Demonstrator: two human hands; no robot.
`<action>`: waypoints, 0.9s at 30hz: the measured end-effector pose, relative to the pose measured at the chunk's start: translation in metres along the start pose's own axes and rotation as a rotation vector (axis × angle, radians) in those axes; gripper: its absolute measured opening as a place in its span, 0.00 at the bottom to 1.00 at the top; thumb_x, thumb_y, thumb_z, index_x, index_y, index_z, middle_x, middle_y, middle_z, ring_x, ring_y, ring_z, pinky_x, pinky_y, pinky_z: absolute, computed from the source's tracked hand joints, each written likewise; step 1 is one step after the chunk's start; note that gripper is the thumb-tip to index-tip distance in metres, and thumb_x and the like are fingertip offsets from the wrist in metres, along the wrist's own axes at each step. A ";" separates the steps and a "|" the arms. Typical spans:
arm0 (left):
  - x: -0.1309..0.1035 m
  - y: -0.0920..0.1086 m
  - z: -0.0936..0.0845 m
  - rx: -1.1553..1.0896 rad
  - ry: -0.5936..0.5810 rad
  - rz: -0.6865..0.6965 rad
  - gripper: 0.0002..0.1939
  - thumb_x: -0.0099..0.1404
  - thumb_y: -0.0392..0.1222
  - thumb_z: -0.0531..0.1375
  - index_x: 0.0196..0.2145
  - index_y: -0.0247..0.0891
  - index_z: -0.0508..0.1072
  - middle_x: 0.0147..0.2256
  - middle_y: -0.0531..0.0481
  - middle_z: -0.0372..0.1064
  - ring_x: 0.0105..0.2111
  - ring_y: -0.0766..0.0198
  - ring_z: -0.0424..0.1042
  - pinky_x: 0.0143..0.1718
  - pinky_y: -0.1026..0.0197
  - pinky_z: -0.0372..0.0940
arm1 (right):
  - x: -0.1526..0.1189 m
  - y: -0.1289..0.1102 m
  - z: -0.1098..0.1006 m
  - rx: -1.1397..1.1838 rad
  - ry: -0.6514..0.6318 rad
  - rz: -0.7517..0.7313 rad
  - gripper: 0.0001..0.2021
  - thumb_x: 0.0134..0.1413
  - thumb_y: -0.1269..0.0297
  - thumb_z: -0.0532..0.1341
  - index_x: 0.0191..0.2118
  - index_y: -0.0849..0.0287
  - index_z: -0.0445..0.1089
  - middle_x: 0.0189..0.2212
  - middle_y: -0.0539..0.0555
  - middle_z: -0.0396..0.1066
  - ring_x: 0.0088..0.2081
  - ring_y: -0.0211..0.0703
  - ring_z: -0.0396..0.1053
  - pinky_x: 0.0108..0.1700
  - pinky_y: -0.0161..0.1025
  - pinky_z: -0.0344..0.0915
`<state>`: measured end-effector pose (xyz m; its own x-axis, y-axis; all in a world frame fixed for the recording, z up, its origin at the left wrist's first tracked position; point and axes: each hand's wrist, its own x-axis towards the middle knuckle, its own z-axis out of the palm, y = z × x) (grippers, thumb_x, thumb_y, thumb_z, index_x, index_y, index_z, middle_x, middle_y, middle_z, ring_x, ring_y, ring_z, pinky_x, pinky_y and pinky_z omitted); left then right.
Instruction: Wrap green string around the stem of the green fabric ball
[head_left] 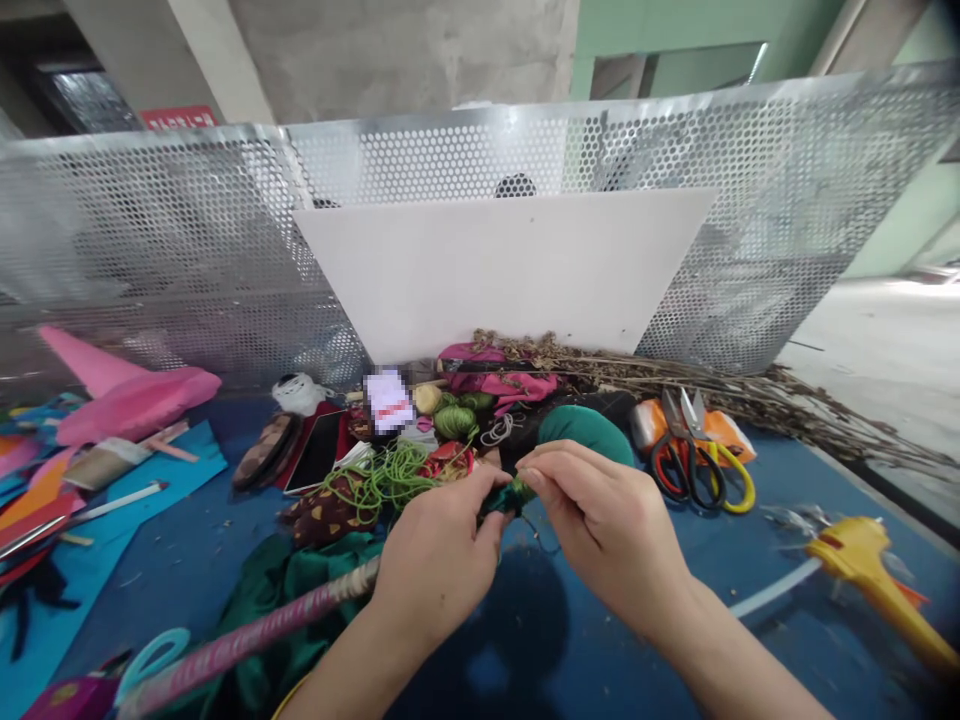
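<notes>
My left hand [442, 560] is closed around a long stick [262, 635] wrapped in pink and pale tape, which slants up from the lower left. Beyond its thumb shows bunched dark green cloth [496, 500], and a round dark green padded ball [589, 432] sits just past it, partly behind my other hand. My right hand [600, 535] is pinched at the cloth's neck, on a lighter green strand [523, 490]. The fingertips hide most of that strand. More dark green cloth [300, 590] lies under the stick.
Scissors [686, 450] and a yellow glue gun [855, 550] lie on the right of the blue table [615, 660]. Green yarn [382, 480], a phone [315, 452] and pouches crowd the middle. Coloured paper [150, 500] covers the left. Behind stand a white board [502, 270] and dried stems [675, 375].
</notes>
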<state>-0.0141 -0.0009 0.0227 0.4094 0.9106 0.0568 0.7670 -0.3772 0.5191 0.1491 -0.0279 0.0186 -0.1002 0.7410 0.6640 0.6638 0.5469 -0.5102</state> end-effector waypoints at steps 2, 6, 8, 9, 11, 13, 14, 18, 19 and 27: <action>-0.001 0.001 0.001 0.039 -0.028 0.007 0.19 0.61 0.35 0.55 0.49 0.43 0.73 0.40 0.46 0.77 0.37 0.50 0.75 0.36 0.56 0.62 | 0.001 0.002 0.000 -0.078 -0.011 -0.014 0.11 0.65 0.71 0.53 0.32 0.58 0.69 0.32 0.55 0.77 0.30 0.39 0.73 0.32 0.34 0.65; -0.002 0.003 0.002 0.064 -0.067 0.061 0.17 0.62 0.35 0.55 0.47 0.44 0.74 0.41 0.46 0.78 0.40 0.50 0.76 0.39 0.55 0.64 | 0.003 0.007 -0.001 -0.291 -0.011 -0.053 0.13 0.65 0.70 0.52 0.29 0.59 0.68 0.26 0.53 0.74 0.25 0.38 0.69 0.26 0.34 0.57; -0.002 0.003 0.003 0.063 -0.083 0.099 0.15 0.62 0.35 0.55 0.45 0.45 0.75 0.37 0.47 0.78 0.37 0.53 0.76 0.36 0.58 0.64 | 0.004 0.009 -0.001 -0.369 -0.027 -0.068 0.15 0.65 0.68 0.52 0.27 0.59 0.68 0.24 0.52 0.72 0.23 0.36 0.66 0.24 0.35 0.52; -0.002 0.003 0.003 0.062 -0.086 0.112 0.14 0.62 0.36 0.55 0.43 0.45 0.75 0.36 0.48 0.78 0.35 0.54 0.76 0.35 0.59 0.64 | 0.004 0.010 -0.001 -0.395 -0.041 -0.070 0.15 0.65 0.68 0.51 0.27 0.59 0.67 0.24 0.52 0.71 0.22 0.36 0.64 0.23 0.35 0.50; -0.002 0.003 0.003 0.069 -0.083 0.118 0.13 0.62 0.35 0.55 0.42 0.44 0.75 0.34 0.48 0.78 0.34 0.55 0.76 0.34 0.60 0.63 | 0.003 0.012 0.000 -0.431 -0.062 -0.075 0.16 0.66 0.67 0.51 0.27 0.59 0.67 0.24 0.51 0.71 0.21 0.36 0.63 0.23 0.37 0.46; -0.002 0.003 0.003 0.084 -0.085 0.113 0.12 0.62 0.35 0.55 0.41 0.44 0.76 0.33 0.48 0.78 0.33 0.55 0.76 0.33 0.60 0.63 | 0.003 0.014 0.002 -0.459 -0.074 -0.071 0.16 0.66 0.67 0.51 0.27 0.59 0.67 0.24 0.51 0.70 0.21 0.36 0.62 0.23 0.38 0.44; -0.002 0.003 0.003 0.090 -0.086 0.112 0.12 0.62 0.35 0.55 0.40 0.44 0.75 0.33 0.48 0.78 0.33 0.54 0.76 0.33 0.60 0.63 | 0.003 0.015 0.002 -0.474 -0.077 -0.066 0.16 0.66 0.67 0.51 0.27 0.59 0.67 0.24 0.51 0.70 0.21 0.35 0.61 0.23 0.38 0.43; -0.002 0.002 0.003 0.097 -0.084 0.127 0.11 0.62 0.35 0.55 0.38 0.44 0.75 0.32 0.48 0.77 0.33 0.55 0.76 0.33 0.61 0.62 | 0.003 0.017 0.003 -0.510 -0.084 -0.041 0.15 0.66 0.66 0.52 0.27 0.59 0.67 0.24 0.50 0.68 0.20 0.35 0.59 0.23 0.38 0.43; -0.002 0.002 0.003 0.100 -0.080 0.133 0.11 0.62 0.35 0.55 0.38 0.44 0.75 0.31 0.49 0.77 0.32 0.55 0.75 0.32 0.61 0.62 | 0.003 0.017 0.003 -0.512 -0.085 -0.037 0.15 0.66 0.67 0.52 0.27 0.59 0.67 0.24 0.50 0.68 0.20 0.35 0.59 0.23 0.38 0.42; -0.001 0.002 0.012 0.412 -0.125 0.382 0.11 0.63 0.31 0.51 0.38 0.40 0.71 0.30 0.48 0.74 0.29 0.55 0.72 0.28 0.59 0.60 | 0.006 0.024 0.001 -0.621 -0.253 0.022 0.11 0.64 0.67 0.56 0.28 0.58 0.67 0.25 0.49 0.70 0.19 0.36 0.61 0.22 0.40 0.39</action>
<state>-0.0070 -0.0045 0.0133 0.7316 0.6790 0.0605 0.6718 -0.7333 0.1050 0.1633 -0.0100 0.0094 -0.2025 0.8590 0.4702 0.9632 0.2614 -0.0628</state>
